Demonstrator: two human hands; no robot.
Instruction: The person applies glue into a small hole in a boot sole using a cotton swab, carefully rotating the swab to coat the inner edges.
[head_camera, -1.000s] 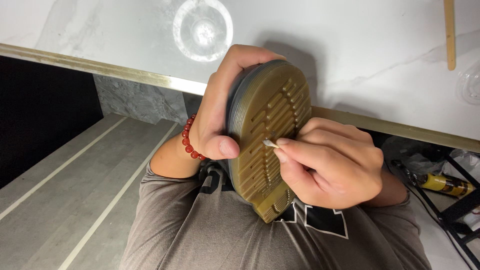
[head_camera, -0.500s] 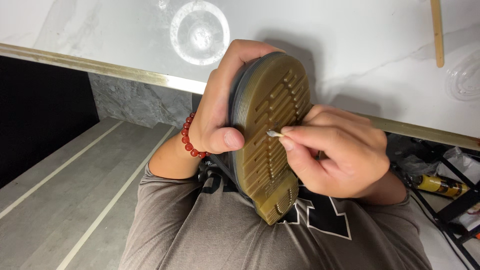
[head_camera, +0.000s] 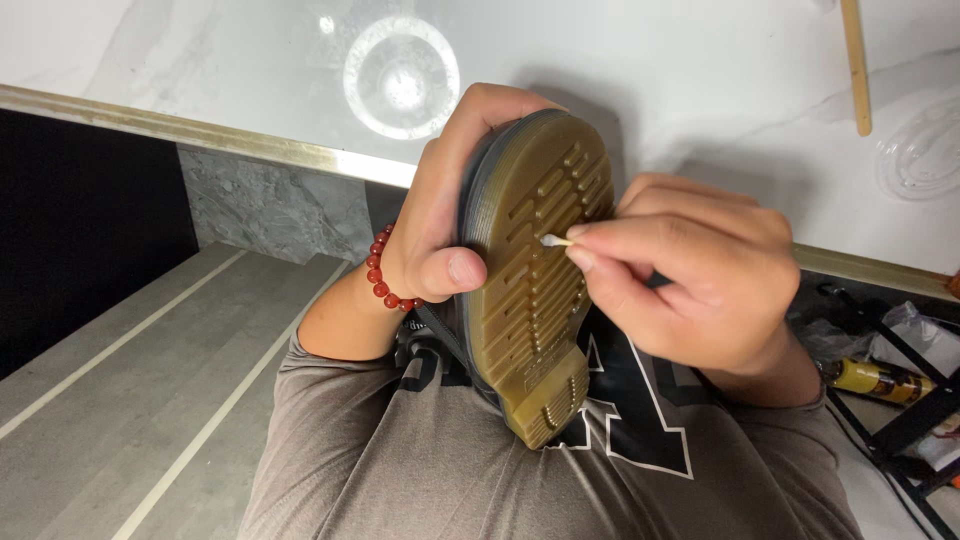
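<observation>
Shoe (head_camera: 530, 270): one, held sole-up in front of the chest, over the grey shirt (head_camera: 420, 470) and just below the marble tabletop (head_camera: 650, 60) edge. Tan ridged sole faces the camera, dark upper behind it.

Counts: one shoe, one cotton swab (head_camera: 556, 241), two hands, one red bead bracelet (head_camera: 385, 275) on the left wrist. On the table: one clear round glass piece (head_camera: 402, 75), one wooden stick (head_camera: 856, 65), a second clear dish (head_camera: 925, 150) at the right edge.

Left hand (head_camera: 450, 210): wrapped around the shoe's left side, fingers curled over the toe end, thumb pressed on the sole edge. Closed firmly on the shoe.

Right hand (head_camera: 690, 285): comes in from the right, fingers bunched, thumb and forefinger pinching the swab stick. Swab's white tip touches the sole at a tread groove near mid-forefoot.

Orientation: shoe's long axis runs near vertical in view, tilted slightly; toe up toward the table, heel down toward the chest. Swab lies roughly horizontal, tip pointing left.

Lower right: yellow bottle (head_camera: 875, 378) lying by a black frame (head_camera: 915, 420).
</observation>
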